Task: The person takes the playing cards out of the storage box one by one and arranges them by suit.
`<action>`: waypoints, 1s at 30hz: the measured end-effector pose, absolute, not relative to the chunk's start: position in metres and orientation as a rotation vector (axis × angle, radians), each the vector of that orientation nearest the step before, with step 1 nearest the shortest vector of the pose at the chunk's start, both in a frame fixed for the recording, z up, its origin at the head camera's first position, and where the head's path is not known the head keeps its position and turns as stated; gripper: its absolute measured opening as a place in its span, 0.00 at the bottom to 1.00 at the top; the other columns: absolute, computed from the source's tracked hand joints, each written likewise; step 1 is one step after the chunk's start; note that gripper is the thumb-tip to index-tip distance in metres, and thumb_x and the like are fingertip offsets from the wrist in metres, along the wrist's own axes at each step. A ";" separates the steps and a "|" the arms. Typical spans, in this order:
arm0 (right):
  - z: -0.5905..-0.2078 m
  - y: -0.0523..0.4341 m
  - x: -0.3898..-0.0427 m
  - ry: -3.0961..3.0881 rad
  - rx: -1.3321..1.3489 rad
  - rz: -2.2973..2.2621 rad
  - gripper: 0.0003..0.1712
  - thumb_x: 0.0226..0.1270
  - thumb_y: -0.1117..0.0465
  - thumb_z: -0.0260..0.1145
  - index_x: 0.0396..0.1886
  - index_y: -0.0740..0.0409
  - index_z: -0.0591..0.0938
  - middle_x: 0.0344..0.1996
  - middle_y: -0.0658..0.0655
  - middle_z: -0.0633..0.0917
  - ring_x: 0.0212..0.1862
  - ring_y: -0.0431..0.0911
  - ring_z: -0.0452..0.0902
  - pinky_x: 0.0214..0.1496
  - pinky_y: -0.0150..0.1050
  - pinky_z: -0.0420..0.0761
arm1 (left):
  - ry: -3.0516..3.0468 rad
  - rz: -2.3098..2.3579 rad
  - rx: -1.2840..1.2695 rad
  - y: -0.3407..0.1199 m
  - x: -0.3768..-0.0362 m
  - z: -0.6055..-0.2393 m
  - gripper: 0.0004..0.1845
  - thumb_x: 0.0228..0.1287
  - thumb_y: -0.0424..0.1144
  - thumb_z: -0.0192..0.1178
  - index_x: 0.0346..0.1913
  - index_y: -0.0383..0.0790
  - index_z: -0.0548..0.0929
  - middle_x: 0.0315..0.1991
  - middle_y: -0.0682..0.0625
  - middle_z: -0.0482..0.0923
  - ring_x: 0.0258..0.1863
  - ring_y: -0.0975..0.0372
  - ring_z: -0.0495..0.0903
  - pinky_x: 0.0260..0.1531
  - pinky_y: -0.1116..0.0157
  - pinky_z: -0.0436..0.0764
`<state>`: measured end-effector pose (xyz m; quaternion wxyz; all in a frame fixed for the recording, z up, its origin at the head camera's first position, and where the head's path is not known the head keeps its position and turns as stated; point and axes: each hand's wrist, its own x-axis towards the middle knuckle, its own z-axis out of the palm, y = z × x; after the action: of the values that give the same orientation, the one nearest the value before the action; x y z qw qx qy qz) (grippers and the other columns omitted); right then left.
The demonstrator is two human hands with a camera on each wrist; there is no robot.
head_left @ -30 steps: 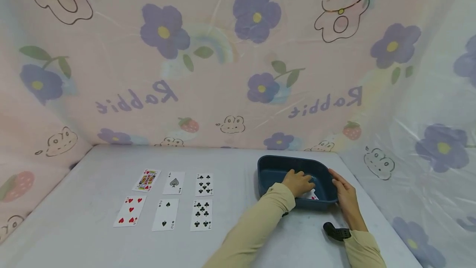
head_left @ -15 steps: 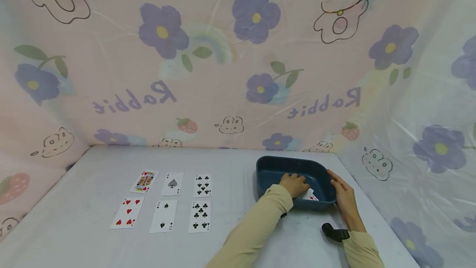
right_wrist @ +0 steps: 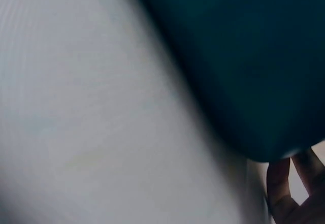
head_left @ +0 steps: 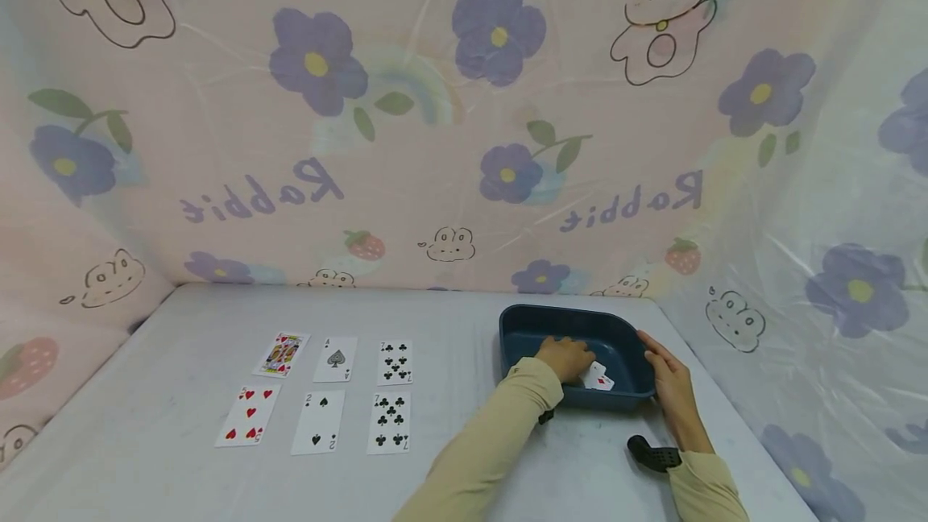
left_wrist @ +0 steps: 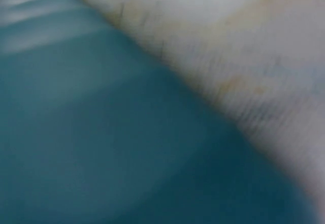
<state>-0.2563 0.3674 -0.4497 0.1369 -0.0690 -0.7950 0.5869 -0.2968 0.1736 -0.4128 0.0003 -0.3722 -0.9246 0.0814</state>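
Two hands at the dark blue tray (head_left: pixel 540 327), lower right of centre in the head view. Left hand (head_left: pixel 564 358) is inside the tray, fingers curled down onto a playing card (head_left: pixel 598 378) that lies on the tray floor near the front wall; card shows red pips, rank not readable. Whether the left grip is actually pinched on the card or just resting on it: cannot tell, the knuckles hide the fingertips. Right hand (head_left: pixel 673 387) sits against the tray's right outer wall, fingers fairly straight along the rim, touching it, not wrapped round anything. Right wrist view confirms this: fingertips (right_wrist: pixel 284 193) at the lower right edge of the blue tray wall, with the white counter (right_wrist: pixel 76 107) filling the left of that frame. Left wrist view is blurred, only blue tray surface (left_wrist: pixel 101 148) and a pale strip at upper right. Black wrist camera mount (head_left: pixel 652 452) sits on the right sleeve, bottom right. Six cards lie face up on the counter at lower left, well apart from the tray, two rows of three: back row king of hearts (head_left: pixel 281 354), ace of spades (head_left: pixel 336 358), seven of clubs (head_left: pixel 395 362); front row five of hearts (head_left: pixel 249 414), two of spades (head_left: pixel 320 421), seven of clubs (head_left: pixel 390 422). Floral rabbit-print sheeting (head_left: pixel 464 103) forms the backdrop.
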 end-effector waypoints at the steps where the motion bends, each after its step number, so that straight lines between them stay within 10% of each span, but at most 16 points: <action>1: -0.449 0.368 -0.256 -2.304 -0.199 1.697 0.27 0.81 0.55 0.42 0.73 0.62 0.63 0.72 0.60 0.59 0.73 0.48 0.50 0.71 0.40 0.51 | -2.905 0.249 -1.152 0.173 -0.297 -0.413 0.26 0.61 0.57 0.64 0.63 0.62 0.76 0.60 0.62 0.72 0.56 0.67 0.72 0.53 0.63 0.72; 30: -0.450 0.366 -0.254 -2.295 -0.148 1.674 0.27 0.81 0.56 0.42 0.73 0.63 0.63 0.72 0.61 0.59 0.74 0.47 0.48 0.72 0.40 0.49 | -3.039 0.069 -0.973 0.160 -0.306 -0.417 0.30 0.52 0.57 0.72 0.58 0.57 0.77 0.52 0.52 0.73 0.50 0.60 0.69 0.46 0.59 0.74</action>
<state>-0.2543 0.3663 -0.4502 0.1481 -0.0514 -0.7978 0.5821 -0.3060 0.1595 -0.4167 -0.0253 -0.3048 -0.9518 0.0218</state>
